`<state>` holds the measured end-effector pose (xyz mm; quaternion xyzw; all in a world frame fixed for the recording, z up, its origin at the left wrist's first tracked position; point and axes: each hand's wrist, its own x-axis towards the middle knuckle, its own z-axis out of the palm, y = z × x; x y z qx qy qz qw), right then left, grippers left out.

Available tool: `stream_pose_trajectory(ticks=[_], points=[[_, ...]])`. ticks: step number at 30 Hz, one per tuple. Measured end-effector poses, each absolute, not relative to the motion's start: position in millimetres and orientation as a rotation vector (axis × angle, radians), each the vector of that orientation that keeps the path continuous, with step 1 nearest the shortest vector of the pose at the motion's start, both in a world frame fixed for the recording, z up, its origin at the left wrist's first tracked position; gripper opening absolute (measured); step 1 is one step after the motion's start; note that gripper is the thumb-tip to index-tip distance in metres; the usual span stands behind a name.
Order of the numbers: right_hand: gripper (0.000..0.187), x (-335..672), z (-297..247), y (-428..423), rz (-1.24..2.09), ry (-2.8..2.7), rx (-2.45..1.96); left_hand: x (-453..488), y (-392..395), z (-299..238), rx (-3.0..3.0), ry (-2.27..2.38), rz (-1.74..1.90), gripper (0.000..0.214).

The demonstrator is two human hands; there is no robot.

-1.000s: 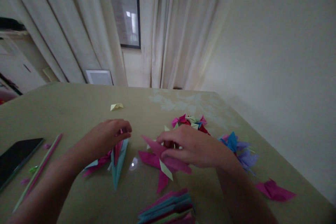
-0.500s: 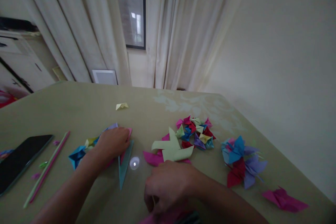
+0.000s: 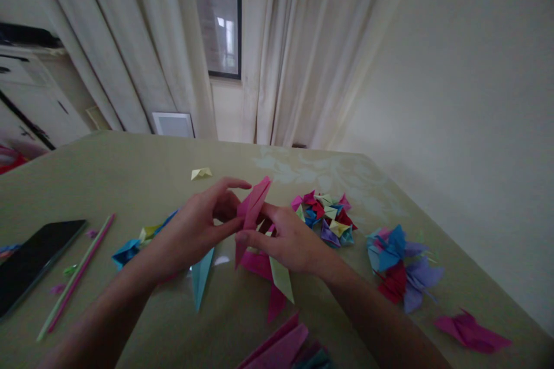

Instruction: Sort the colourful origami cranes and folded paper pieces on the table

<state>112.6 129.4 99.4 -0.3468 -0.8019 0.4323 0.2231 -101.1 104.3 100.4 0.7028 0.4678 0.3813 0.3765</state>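
My left hand (image 3: 199, 225) and my right hand (image 3: 292, 239) meet above the middle of the table. Between their fingers they pinch a pink folded paper piece (image 3: 256, 202), held up on a slant. Beneath my right hand lie a pale green folded paper pinwheel (image 3: 281, 279) and a pink one (image 3: 255, 263), both partly covered. A light blue pointed paper piece (image 3: 201, 279) rests below my left hand. Blue and yellow folded papers (image 3: 127, 252) show beyond my left wrist. At the bottom edge are more pink folded papers (image 3: 281, 346), cut off by the frame.
A heap of small colourful folded papers (image 3: 326, 216) sits right of centre. Farther right are folded paper flowers (image 3: 402, 265) and a magenta paper piece (image 3: 471, 331). Two thin sticks (image 3: 80, 274) and a phone (image 3: 38, 262) lie left. A small cream paper (image 3: 201, 173) is farther back.
My left hand has risen from the papers on the left and moved right. My right hand has moved up from the near side. Both now hold the pink folded paper.
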Motion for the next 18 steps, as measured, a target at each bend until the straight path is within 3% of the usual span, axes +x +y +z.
stream_pose_trajectory(ticks=[3,7,13,18], points=[[0.03,113,100,128,1.149,-2.216,-0.914,-93,102,100,1.749,1.075,0.99,0.055],[0.022,122,103,130,1.094,-2.342,-0.939,-123,112,92,1.891,1.311,0.868,0.043],[0.023,127,94,128,0.818,-3.081,-0.762,-161,123,58,2.109,1.956,-0.056,0.03],[0.026,116,76,119,0.891,-3.31,-0.625,-155,123,42,2.063,2.009,-0.313,0.031]])
